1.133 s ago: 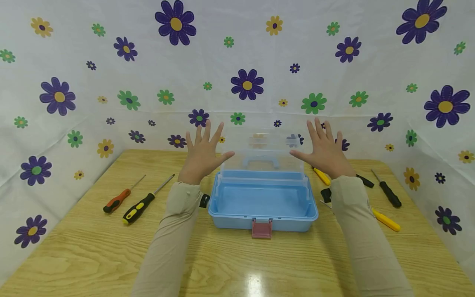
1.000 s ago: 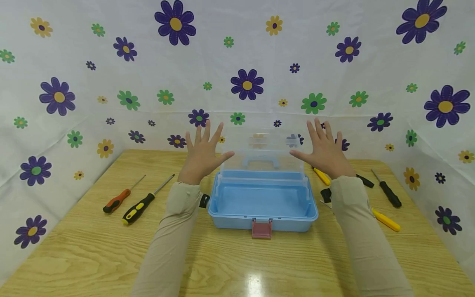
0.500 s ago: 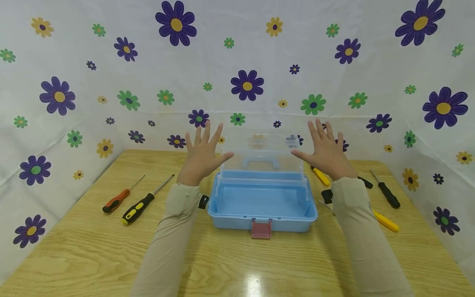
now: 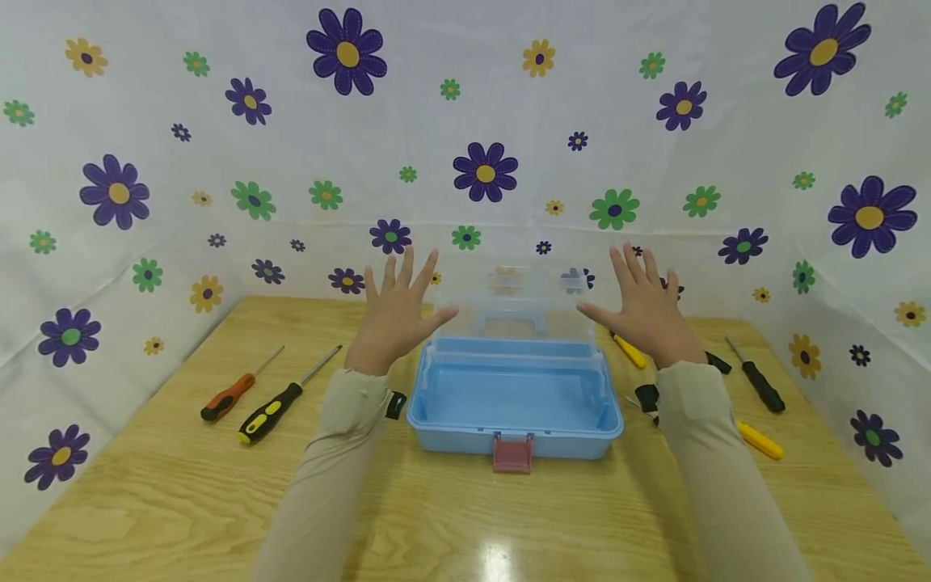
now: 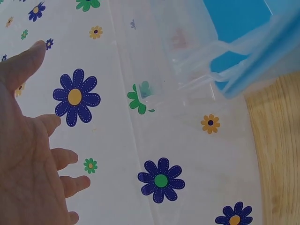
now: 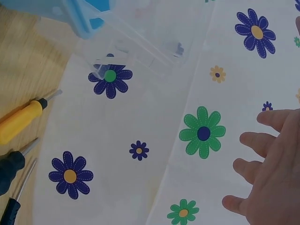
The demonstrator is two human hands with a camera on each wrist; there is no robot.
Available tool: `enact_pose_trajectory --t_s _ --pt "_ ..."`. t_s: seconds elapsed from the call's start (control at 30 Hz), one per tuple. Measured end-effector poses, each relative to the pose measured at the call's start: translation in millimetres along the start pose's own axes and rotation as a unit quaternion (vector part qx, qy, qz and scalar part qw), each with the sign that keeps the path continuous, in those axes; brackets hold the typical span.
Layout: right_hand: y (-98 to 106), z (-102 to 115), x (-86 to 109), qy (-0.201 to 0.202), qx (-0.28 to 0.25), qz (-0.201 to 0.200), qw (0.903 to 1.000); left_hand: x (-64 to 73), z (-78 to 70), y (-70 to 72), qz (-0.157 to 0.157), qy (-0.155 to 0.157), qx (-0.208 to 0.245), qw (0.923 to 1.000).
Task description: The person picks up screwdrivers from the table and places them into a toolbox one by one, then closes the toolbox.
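Toolbox, clear lid raised, is sitting between screwdrivers at nine and three o'clock; left hand at its ten and right hand at two are hovering, spread wide, holding nothing. Step is seemingly a ready pause; next move is probably calling for lowering a hand. No lettering is showing legibly.

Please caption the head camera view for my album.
Left hand and right hand, fingers spread, near an open rectangular blue plastic box on a wood-grained table.
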State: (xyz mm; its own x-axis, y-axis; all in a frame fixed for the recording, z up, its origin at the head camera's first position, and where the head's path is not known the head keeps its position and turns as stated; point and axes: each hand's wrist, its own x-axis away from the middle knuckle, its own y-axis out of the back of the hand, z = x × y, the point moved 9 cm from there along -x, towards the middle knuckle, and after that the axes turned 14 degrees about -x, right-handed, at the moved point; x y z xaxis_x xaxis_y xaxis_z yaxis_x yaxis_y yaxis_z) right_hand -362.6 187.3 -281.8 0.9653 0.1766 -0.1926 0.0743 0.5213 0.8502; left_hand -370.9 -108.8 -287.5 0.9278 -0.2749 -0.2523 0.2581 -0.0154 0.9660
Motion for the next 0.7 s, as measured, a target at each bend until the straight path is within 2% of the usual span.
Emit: enact_pose_trajectory --t_s 0.37,0.53,0.7 --pt "-6 -3 9.7 0.009 -0.039 -0.001 0.9992 9.9 -0.2 -11.0 0.008 -0.029 -0.017 0.9994" --pt "-7 -3 17.3 0.036 -0.027 -0.017 0.9989 22.3 -1.2 -13.9 0.002 -0.055 -0.022 0.9982" --pt "-6 -6 25.0 0.046 -0.041 -0.021 0.9979 37.3 -3.0 -23.1 -0.004 -0.091 -0.037 0.9952"
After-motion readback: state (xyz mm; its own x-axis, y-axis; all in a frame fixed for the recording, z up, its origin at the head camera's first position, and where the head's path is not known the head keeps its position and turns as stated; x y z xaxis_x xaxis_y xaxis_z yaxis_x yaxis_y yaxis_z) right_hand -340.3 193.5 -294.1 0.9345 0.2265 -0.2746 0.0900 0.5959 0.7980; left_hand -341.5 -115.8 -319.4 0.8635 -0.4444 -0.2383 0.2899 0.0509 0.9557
